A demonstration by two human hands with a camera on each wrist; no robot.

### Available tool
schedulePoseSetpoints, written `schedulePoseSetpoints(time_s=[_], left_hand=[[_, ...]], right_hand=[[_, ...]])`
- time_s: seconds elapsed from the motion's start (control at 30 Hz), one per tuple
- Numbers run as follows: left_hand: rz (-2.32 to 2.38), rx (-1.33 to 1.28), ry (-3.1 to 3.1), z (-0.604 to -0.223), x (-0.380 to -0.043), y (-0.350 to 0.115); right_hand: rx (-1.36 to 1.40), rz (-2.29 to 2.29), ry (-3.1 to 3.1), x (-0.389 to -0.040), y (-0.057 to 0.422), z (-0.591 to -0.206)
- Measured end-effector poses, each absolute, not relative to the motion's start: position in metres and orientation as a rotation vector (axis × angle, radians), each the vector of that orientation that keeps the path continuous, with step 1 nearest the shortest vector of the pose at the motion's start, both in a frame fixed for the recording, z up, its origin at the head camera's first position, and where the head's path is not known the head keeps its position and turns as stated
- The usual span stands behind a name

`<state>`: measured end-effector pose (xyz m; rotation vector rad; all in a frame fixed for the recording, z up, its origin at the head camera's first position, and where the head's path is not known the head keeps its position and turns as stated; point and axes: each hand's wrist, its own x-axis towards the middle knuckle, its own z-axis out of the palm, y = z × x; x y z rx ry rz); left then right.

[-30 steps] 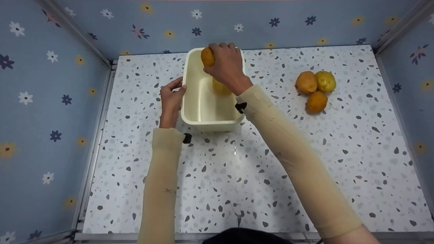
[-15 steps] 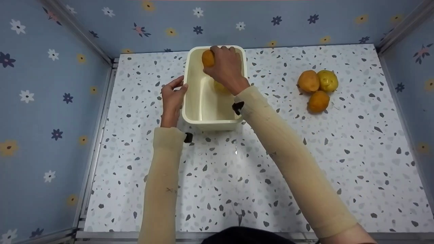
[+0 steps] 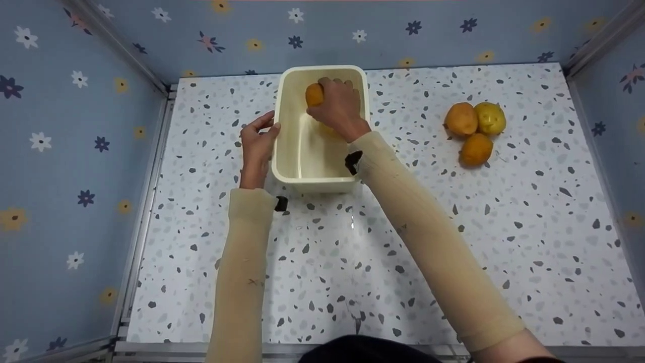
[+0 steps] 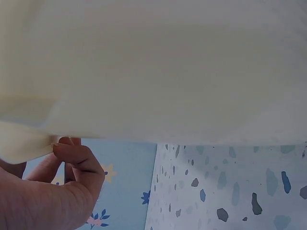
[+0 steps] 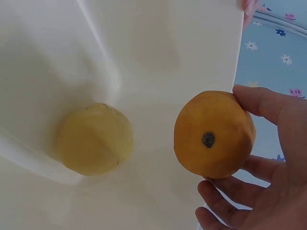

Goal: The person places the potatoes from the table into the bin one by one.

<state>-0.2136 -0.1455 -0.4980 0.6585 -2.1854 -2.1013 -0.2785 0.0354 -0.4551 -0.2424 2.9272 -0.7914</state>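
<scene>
A cream plastic tub [image 3: 322, 180] stands upright toward the back of the table. My left hand [image 3: 258, 146] pinches its left rim, with thumb and fingers at the lip [image 4: 29, 143] in the left wrist view. My right hand [image 3: 341, 107] reaches down inside the tub and grips a round orange fruit [image 5: 211, 136] with a dark spot at its end. Below it, on the tub's floor, lies a yellow fruit [image 5: 96, 139]. In the head view my right hand and wrist mostly hide that yellow fruit.
To the right of the tub, two orange fruits [image 3: 476, 150] and a yellow-green fruit [image 3: 490, 119] sit clustered on the speckled table [image 3: 428, 302]. Blue flowered panels [image 3: 322, 30] border the back and both sides.
My right hand has lowered with the orange fruit from the tub's rim level to deeper inside it. The left hand keeps its hold on the rim.
</scene>
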Motion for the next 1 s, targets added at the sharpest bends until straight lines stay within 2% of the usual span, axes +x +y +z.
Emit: schedulePoseSetpoints(time_s=[0.27,1.0], left_hand=[[-2.115,0.687,-2.172,-0.496,-0.213,-0.142],[-2.119,0.730,-2.184,-0.495,-0.214,-0.143]], right_hand=[[-0.249,-0.741,2.922,-0.280,0.037,-0.474],[-0.327,-0.679,2.837,-0.284,0.032,-0.488]])
